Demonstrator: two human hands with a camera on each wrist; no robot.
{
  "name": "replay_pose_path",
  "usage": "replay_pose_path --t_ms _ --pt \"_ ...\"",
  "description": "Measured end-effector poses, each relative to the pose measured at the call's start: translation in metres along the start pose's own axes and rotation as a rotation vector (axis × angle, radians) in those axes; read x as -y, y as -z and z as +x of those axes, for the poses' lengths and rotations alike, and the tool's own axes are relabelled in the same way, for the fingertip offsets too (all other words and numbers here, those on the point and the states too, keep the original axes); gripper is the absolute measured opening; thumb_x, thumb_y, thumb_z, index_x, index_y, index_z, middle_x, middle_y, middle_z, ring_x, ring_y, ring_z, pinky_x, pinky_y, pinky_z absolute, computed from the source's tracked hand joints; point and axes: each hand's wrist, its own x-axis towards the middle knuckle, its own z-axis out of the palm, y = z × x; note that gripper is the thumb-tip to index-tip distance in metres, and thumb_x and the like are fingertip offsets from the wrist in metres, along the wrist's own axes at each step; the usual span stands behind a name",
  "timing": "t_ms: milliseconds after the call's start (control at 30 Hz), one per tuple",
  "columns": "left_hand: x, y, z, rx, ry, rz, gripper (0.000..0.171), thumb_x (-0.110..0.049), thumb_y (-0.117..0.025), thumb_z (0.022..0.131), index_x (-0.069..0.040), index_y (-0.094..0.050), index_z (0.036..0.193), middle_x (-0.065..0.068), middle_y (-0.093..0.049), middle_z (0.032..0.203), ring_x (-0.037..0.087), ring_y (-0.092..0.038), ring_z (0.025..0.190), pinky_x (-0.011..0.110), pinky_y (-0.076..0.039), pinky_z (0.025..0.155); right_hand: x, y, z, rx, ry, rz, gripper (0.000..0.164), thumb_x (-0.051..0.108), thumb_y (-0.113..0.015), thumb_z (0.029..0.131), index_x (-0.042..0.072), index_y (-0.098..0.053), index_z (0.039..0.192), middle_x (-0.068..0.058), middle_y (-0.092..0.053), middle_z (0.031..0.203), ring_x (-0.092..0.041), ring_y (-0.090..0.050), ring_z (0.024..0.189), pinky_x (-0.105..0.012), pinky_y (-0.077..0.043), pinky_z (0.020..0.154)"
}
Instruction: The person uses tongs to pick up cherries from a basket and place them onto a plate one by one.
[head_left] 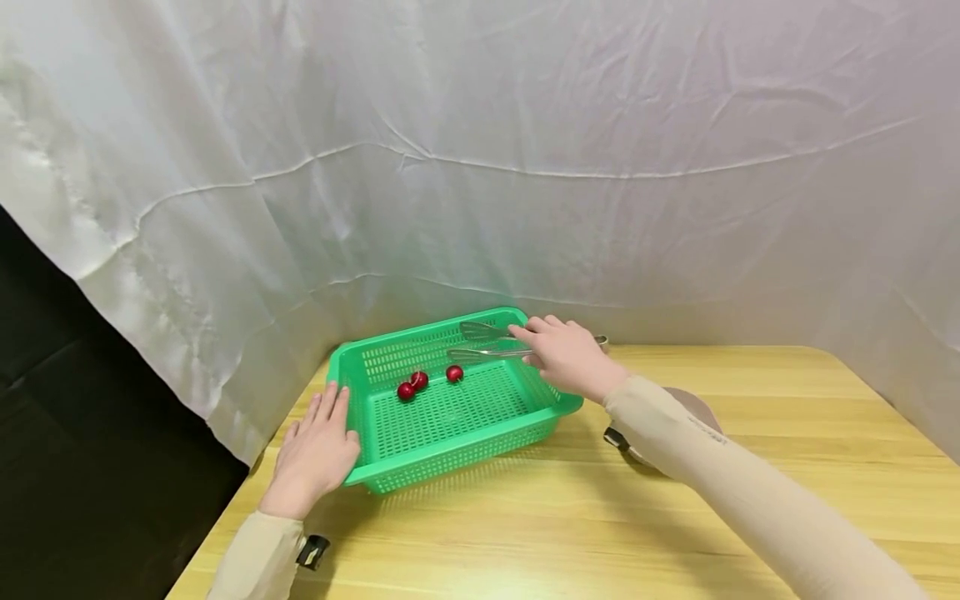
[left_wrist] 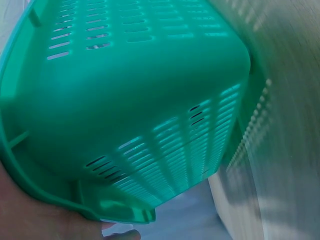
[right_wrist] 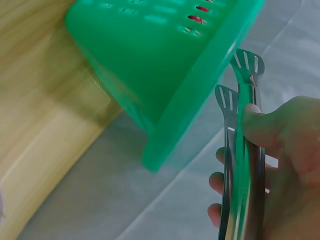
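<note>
A green perforated plastic basket [head_left: 450, 447] stands at the left part of the wooden table. Three dark red cherries [head_left: 454, 373] lie on its floor, two of them close together on the left. My left hand [head_left: 315, 450] rests on the basket's left rim, its fingers stretched along the edge. With my right hand [head_left: 566, 354] I hold a pair of metal tongs [right_wrist: 229, 130] across the basket's back right corner. Their slotted tips are spread apart above the basket, away from the cherries, with nothing between them.
A round brownish-pink dish [head_left: 693, 406] sits partly hidden beneath my right forearm. Pale cloth [head_left: 525, 242] hangs behind and to the left of the table [head_left: 787, 417]. A dark area [head_left: 90, 433] lies beyond its left edge.
</note>
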Motion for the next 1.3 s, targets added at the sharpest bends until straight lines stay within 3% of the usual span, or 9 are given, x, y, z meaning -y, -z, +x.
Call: replay_pose_path --t_ms 433,600,767,1300 --pt "0.000 0.000 -0.002 -0.005 0.005 0.009 0.063 -0.019 -0.037 0.099 0.003 -0.018 0.155 0.024 -0.008 0.161 0.047 -0.007 0.145 0.070 -0.011 0.109 0.016 -0.007 0.032 0.127 0.024 -0.015 0.053 0.025 -0.066 0.096 0.012 -0.052 0.145 -0.006 -0.060 0.123 -0.023 -0.055 0.105 -0.035 -0.047 0.072" --pt "0.000 0.000 -0.003 -0.018 0.000 0.015 0.063 -0.018 -0.037 0.098 0.003 -0.019 0.155 0.024 -0.009 0.161 0.048 -0.009 0.144 0.070 -0.012 0.109 0.019 -0.016 0.039 0.183 0.002 -0.018 0.053 0.026 -0.065 0.096 0.013 -0.051 0.145 -0.005 -0.059 0.125 -0.024 -0.055 0.106 -0.037 -0.049 0.079" --pt "0.000 -0.001 -0.004 -0.026 -0.001 0.017 0.063 -0.018 -0.038 0.098 0.003 -0.020 0.155 0.024 -0.010 0.161 0.049 -0.010 0.144 0.069 -0.012 0.109 0.022 -0.024 0.044 0.210 0.000 -0.036 0.052 0.027 -0.065 0.096 0.013 -0.052 0.144 -0.006 -0.059 0.126 -0.025 -0.055 0.109 -0.041 -0.051 0.087" --pt "-0.003 -0.003 -0.006 -0.033 -0.005 0.012 0.062 -0.019 -0.038 0.099 0.001 -0.021 0.155 0.023 -0.011 0.161 0.048 -0.010 0.145 0.071 -0.012 0.108 0.027 -0.042 0.045 0.291 -0.005 -0.023 0.048 0.023 -0.067 0.095 0.016 -0.056 0.141 -0.007 -0.060 0.128 -0.027 -0.058 0.111 -0.039 -0.054 0.077"
